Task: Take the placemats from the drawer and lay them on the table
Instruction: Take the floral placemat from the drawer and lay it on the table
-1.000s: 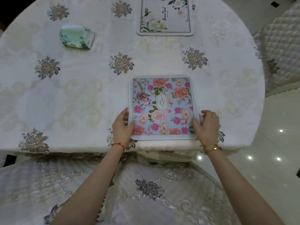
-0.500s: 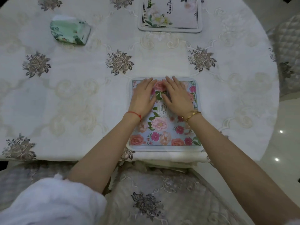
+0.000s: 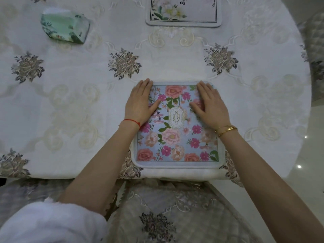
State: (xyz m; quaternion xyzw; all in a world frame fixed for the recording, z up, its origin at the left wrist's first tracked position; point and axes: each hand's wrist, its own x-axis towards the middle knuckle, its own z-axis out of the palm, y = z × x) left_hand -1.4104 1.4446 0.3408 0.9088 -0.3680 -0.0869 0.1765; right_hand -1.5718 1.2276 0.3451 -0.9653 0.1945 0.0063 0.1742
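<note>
Hands: left hand [image 3: 140, 100] and right hand [image 3: 211, 104] flat, apart, pressing the mat [image 3: 177, 137].
Mat: 6 o'clock on surface [image 3: 70, 102].
Second mat [image 3: 183, 13]: 12 o'clock.

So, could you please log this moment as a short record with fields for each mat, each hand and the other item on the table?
near mat: blue floral placemat, flat at the near table edge
far mat: pale floral placemat, flat, partly out of frame
left hand: open, pressing the near mat's left side
right hand: open, pressing its right side
other: green tissue pack, far left
surface: embroidered tablecloth
</note>
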